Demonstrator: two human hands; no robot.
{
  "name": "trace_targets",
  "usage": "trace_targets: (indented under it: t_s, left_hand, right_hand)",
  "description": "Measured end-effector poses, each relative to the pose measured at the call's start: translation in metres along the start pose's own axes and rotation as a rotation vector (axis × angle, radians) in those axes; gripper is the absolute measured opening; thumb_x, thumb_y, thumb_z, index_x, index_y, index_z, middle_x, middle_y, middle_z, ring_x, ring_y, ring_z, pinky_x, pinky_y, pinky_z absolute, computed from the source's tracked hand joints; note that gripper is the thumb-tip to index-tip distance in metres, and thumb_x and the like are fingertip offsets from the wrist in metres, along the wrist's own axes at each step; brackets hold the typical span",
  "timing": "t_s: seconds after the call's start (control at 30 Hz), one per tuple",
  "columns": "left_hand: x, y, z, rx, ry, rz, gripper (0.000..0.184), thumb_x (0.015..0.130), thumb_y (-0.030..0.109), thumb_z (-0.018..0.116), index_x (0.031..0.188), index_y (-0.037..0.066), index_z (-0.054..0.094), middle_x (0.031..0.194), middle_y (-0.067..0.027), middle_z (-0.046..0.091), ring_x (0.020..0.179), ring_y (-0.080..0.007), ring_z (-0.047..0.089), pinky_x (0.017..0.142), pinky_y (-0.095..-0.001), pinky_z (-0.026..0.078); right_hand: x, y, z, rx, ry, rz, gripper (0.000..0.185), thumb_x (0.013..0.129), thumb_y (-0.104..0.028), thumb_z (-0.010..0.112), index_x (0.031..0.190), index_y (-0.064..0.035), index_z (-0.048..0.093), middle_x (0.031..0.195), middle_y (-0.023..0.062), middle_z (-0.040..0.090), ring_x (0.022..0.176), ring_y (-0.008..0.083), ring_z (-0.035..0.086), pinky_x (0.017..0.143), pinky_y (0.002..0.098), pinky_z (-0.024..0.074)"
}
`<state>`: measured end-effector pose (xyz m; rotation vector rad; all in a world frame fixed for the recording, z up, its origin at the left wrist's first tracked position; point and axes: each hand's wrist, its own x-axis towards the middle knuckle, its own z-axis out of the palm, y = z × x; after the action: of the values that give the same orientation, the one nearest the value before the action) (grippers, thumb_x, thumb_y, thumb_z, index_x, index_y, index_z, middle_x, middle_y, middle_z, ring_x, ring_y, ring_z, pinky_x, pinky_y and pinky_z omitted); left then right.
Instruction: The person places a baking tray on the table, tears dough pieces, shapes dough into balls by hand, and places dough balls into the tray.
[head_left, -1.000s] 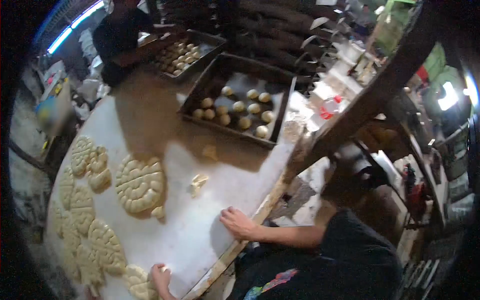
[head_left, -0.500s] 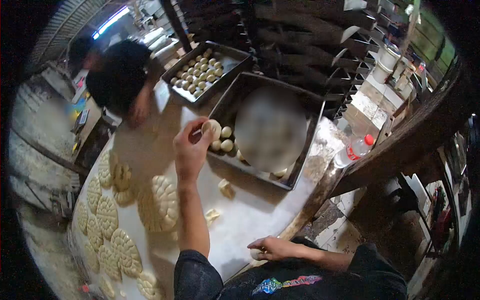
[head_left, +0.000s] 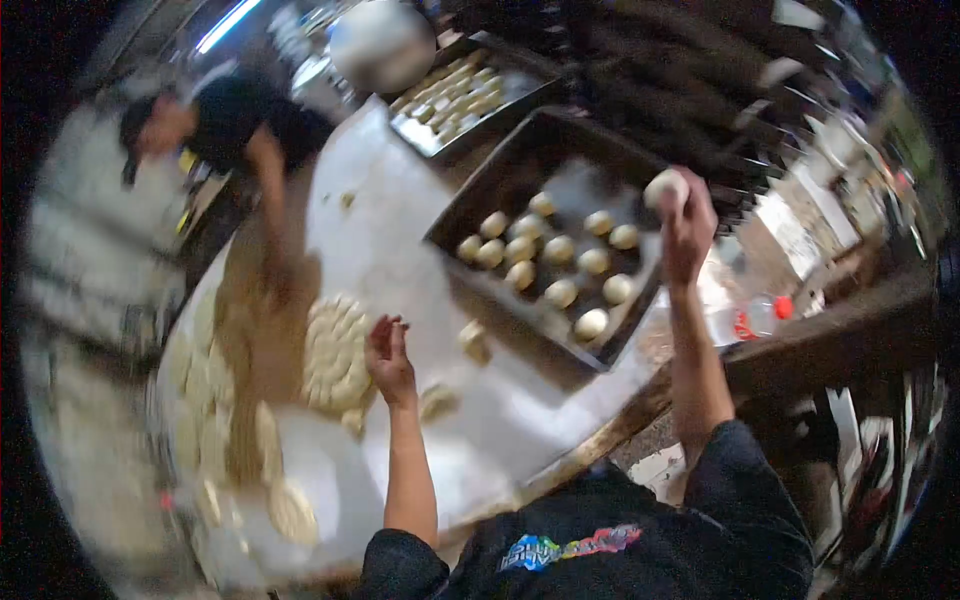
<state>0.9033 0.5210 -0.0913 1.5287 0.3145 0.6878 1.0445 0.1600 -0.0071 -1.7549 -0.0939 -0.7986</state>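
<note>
My right hand point(head_left: 690, 235) is raised at the right rim of a dark baking tray point(head_left: 478, 283), with a pale dough ball point(head_left: 666, 190) in its fingers. Several dough balls point(head_left: 559, 250) lie spaced about inside that tray. My left hand point(head_left: 392, 368) hovers over the table beside a scored slab of dough point(head_left: 337, 352); its fingers look loosely bent and apart, slightly blurred, with nothing visible in them. Small dough lumps point(head_left: 474, 341) rest between the left hand and the tray.
A second tray point(head_left: 520, 103) filled with dough pieces stands farther back. Flattened dough pieces point(head_left: 293, 512) cover the table's left side. Another person point(head_left: 235, 120) reaches an arm over the table there. A red-capped bottle point(head_left: 757, 318) lies at the right edge.
My left hand has left the tray and come back toward the dough slab, without its dough ball. My right hand has risen from the table's near edge to the tray's right side. The view has shifted.
</note>
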Motion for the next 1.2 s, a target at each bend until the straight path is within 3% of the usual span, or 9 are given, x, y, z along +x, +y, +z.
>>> trace_targets:
  t_s: [0.07, 0.17, 0.27, 0.5, 0.6, 0.63, 0.7, 0.9, 1.2]
  left_hand:
    - [-0.017, 0.014, -0.083, 0.222, 0.230, -0.029, 0.022, 0.089, 0.010, 0.055, 0.107, -0.001, 0.054, 0.099, -0.0078, 0.059, 0.086, -0.0146, 0.057, 0.080, -0.0267, 0.046]
    - [-0.046, 0.011, -0.197, 0.354, 0.514, -0.079, 0.020, 0.089, 0.010, 0.053, 0.103, -0.004, 0.054, 0.093, -0.0082, 0.060, 0.085, -0.0156, 0.057, 0.079, -0.0273, 0.046]
    - [-0.092, -0.017, -0.283, 0.501, 0.637, -0.225, 0.021, 0.087, 0.013, 0.056, 0.103, -0.001, 0.055, 0.093, -0.0073, 0.059, 0.087, -0.0149, 0.055, 0.082, -0.0272, 0.043]
    - [-0.084, -0.062, -0.243, 0.917, 0.278, -0.184, 0.050, 0.081, 0.028, 0.064, 0.123, 0.007, 0.049, 0.119, -0.0138, 0.052, 0.112, -0.0281, 0.047, 0.097, -0.0392, 0.036]
    - [-0.075, -0.108, -0.223, 1.194, -0.027, 0.223, 0.039, 0.079, 0.024, 0.063, 0.113, 0.009, 0.055, 0.117, -0.0104, 0.055, 0.112, -0.0301, 0.048, 0.097, -0.0406, 0.036]
    - [-0.072, -0.100, -0.215, 0.762, 0.119, -0.039, 0.027, 0.080, 0.017, 0.061, 0.105, 0.006, 0.057, 0.113, -0.0110, 0.056, 0.107, -0.0254, 0.052, 0.093, -0.0361, 0.041]
    - [-0.063, -0.134, -0.221, 0.097, 0.182, -0.144, 0.021, 0.081, 0.001, 0.056, 0.102, -0.004, 0.056, 0.104, -0.0123, 0.060, 0.097, -0.0166, 0.055, 0.084, -0.0292, 0.045]
    - [-0.112, -0.111, -0.277, 0.281, 0.176, -0.133, 0.034, 0.083, -0.001, 0.058, 0.115, -0.005, 0.048, 0.107, -0.0165, 0.057, 0.098, -0.0265, 0.055, 0.086, -0.0358, 0.046]
    - [-0.069, -0.024, -0.194, 0.156, 0.075, 0.114, 0.038, 0.088, 0.002, 0.046, 0.125, -0.006, 0.042, 0.125, -0.0222, 0.044, 0.118, -0.0323, 0.043, 0.096, -0.0389, 0.041]
  right_hand:
    - [0.012, 0.047, 0.044, -0.530, -0.159, -0.131, 0.035, 0.085, -0.029, 0.059, 0.105, -0.0001, 0.058, 0.102, 0.0183, 0.058, 0.090, 0.0283, 0.057, 0.079, 0.0363, 0.0456]
    - [-0.053, -0.008, 0.090, -0.291, -0.089, -0.240, 0.030, 0.084, -0.024, 0.060, 0.103, -0.0020, 0.058, 0.099, 0.0175, 0.058, 0.089, 0.0307, 0.056, 0.079, 0.0384, 0.0447]
    - [-0.163, -0.046, 0.127, -0.031, -0.741, -0.206, 0.022, 0.082, -0.013, 0.061, 0.102, -0.0056, 0.058, 0.103, 0.0127, 0.056, 0.099, 0.0262, 0.053, 0.088, 0.0351, 0.0413]
    - [-0.291, -0.031, 0.186, -0.496, -0.569, -0.358, 0.030, 0.074, -0.025, 0.068, 0.102, -0.0148, 0.062, 0.108, 0.0125, 0.057, 0.106, 0.0325, 0.048, 0.089, 0.0465, 0.0358]
    - [-0.348, -0.024, 0.191, -0.617, -1.190, -0.563, 0.020, 0.069, -0.023, 0.066, 0.084, -0.0108, 0.065, 0.088, 0.0099, 0.061, 0.088, 0.0301, 0.054, 0.081, 0.0428, 0.0390]
    - [-0.378, -0.009, 0.192, -0.473, -0.754, -0.501, 0.014, 0.071, -0.020, 0.062, 0.080, -0.0100, 0.065, 0.087, 0.0116, 0.060, 0.088, 0.0302, 0.052, 0.081, 0.0409, 0.0392]
    - [-0.387, -0.013, 0.188, -0.433, -0.872, -0.328, 0.021, 0.069, -0.009, 0.059, 0.089, -0.0057, 0.059, 0.096, 0.0152, 0.056, 0.092, 0.0309, 0.050, 0.082, 0.0417, 0.0400]
    - [-0.401, -0.093, 0.120, -0.149, -0.411, 0.165, 0.022, 0.083, -0.013, 0.060, 0.099, -0.0021, 0.050, 0.099, 0.0172, 0.049, 0.087, 0.0308, 0.053, 0.075, 0.0389, 0.0455]
    - [-0.380, -0.101, 0.063, -0.276, -0.219, -0.026, 0.025, 0.086, -0.016, 0.056, 0.104, -0.0008, 0.047, 0.102, 0.0180, 0.046, 0.082, 0.0300, 0.052, 0.073, 0.0359, 0.0451]
